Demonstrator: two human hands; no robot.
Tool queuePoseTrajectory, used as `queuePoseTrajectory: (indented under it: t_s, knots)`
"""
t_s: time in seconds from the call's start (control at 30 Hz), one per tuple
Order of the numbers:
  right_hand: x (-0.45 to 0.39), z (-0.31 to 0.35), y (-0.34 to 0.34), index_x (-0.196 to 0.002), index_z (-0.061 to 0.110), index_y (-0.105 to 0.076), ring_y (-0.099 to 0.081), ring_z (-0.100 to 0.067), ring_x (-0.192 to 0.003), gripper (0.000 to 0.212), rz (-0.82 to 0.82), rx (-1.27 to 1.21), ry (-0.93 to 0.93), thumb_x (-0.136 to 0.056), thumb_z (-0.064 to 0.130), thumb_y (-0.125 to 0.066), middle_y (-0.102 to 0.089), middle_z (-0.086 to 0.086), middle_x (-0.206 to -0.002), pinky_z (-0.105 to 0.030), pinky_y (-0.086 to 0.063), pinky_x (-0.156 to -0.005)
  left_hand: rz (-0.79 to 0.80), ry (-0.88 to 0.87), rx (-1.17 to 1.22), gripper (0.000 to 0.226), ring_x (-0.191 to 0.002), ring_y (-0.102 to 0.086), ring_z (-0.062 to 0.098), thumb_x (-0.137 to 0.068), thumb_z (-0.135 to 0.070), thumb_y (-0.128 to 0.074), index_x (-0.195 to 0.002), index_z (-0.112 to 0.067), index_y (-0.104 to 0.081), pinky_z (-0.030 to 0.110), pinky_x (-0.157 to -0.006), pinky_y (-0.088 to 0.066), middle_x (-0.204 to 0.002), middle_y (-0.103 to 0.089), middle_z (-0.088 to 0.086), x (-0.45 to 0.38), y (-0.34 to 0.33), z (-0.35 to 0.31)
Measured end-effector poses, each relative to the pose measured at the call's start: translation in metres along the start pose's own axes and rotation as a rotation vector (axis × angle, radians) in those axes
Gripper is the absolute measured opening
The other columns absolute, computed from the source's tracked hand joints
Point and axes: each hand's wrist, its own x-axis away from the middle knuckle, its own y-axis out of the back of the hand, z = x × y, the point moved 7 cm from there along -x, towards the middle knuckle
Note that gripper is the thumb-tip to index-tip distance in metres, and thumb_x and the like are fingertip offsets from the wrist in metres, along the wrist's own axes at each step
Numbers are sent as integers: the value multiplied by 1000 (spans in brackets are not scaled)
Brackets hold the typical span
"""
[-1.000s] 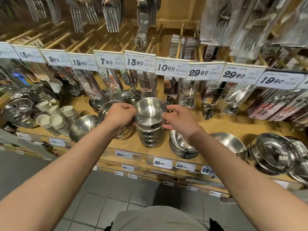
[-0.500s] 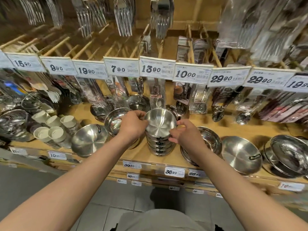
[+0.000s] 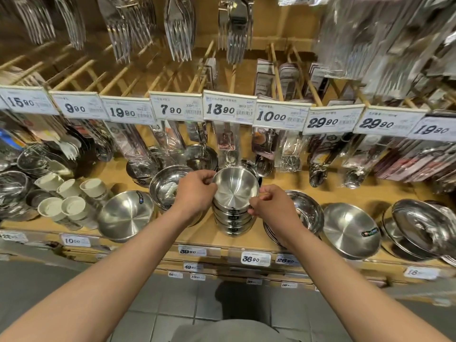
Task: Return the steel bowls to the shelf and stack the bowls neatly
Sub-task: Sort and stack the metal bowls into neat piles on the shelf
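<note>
On the wooden shelf, both hands pinch the rim of the top bowl, left hand and right hand on opposite sides, seating it on the stack. Next, probably, letting go once it sits level.

Left hand covers the near-left rim of the top bowl; fingertips curled out of sight against the steel. Right hand hides the stack's right side and part of the plates behind it. Lower bowls in the stack show only as rim edges; count uncertain. Labels on them too small to read. Hanging forks cut off by the top edge. Packaged cutlery upper right blurred. Small print on the price tags unreadable. Lidded pans cut off at right edge.
</note>
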Motion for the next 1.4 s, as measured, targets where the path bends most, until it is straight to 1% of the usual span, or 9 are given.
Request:
queuePoseTrajectory:
  t_s: [0.27,0.37,0.57,0.67,0.83,1.0,1.13,1.27,1.4]
  knots:
    - [1,1,-1,-98,21,-58,-72,-17,-79,18,12,-41,-4,-92,8,-69,-61,-2,-90,-53,-59,-95,0,12,-44,25,-86,-66,10,-95,-14,-66,-118,-15,-77,15,-69,-44,-98,-76,-3,1,1,2]
    - [5,2,3,-112,16,-58,-71,-19,-83,20,12,-33,-15,-95,14,-68,-62,-4,-102,-50,-60,-93,-9,33,-47,20,-92,-69,20,-94,-14,-66,-110,-13,-77,24,-80,-47,-96,-76,1,5,2,1]
    - [28,-12,56,-96,15,-63,-59,-14,-76,2,-112,-36,-11,-95,16,-64,-58,-2,-83,-28,-61,-68,-82,10,-50,28,-81,-60,5,-93,-23,-70,-120,-17,-70,24,-72,-47,-94,-67,-12,32,21,-5]
    - [42,-31,96,-106,16,-65,-62,-16,-83,9,-208,-33,-54,-98,20,-64,-61,-3,-91,-42,-59,-79,-91,-7,-19,21,-86,-65,11,-92,-22,-70,-113,-19,-71,28,-76,-51,-94,-71,-8,52,20,-11]
    - [61,-61,146,-107,9,-66,-63,-17,-79,11,-293,-129,-109,-101,17,-60,-61,-8,-91,-23,-56,-61,-21,-57,82,11,-86,-64,1,-93,-24,-67,-99,-33,-68,29,-82,-53,-91,-70,-14,74,-17,-45]
    - [77,-94,195,-105,2,-67,-61,-23,-82,21,-351,-101,-150,-103,21,-58,-62,-10,-89,-41,-55,-80,111,-122,125,10,-64,-59,-7,-95,-22,-64,-96,-30,-70,16,-63,-49,-76,-68,-14,89,-70,-71]
    - [84,-126,233,-87,4,-61,-57,-27,-78,20,-385,-119,-227,-104,12,-54,-61,-15,-86,-39,-49,-75,223,-77,75,10,-71,-60,4,-96,-23,-63,-94,-29,-70,24,-67,-47,-78,-67,-12,105,-117,-77]
    - [76,-145,257,-96,13,-65,-73,-16,-74,5,-365,-123,-270,-100,15,-63,-75,-5,-89,-23,-55,-57,225,6,29,15,-75,-60,13,-95,-19,-64,-83,-26,-69,31,-72,-49,-78,-68,-8,118,-154,-74]
    - [50,-157,268,-117,8,-66,-69,-29,-99,23,-310,69,-260,-99,23,-65,-74,-6,-105,-44,-55,-89,176,135,25,11,-86,-69,22,-95,-15,-66,-87,-11,-72,40,-93,-55,-87,-73,8,127,-178,-60]
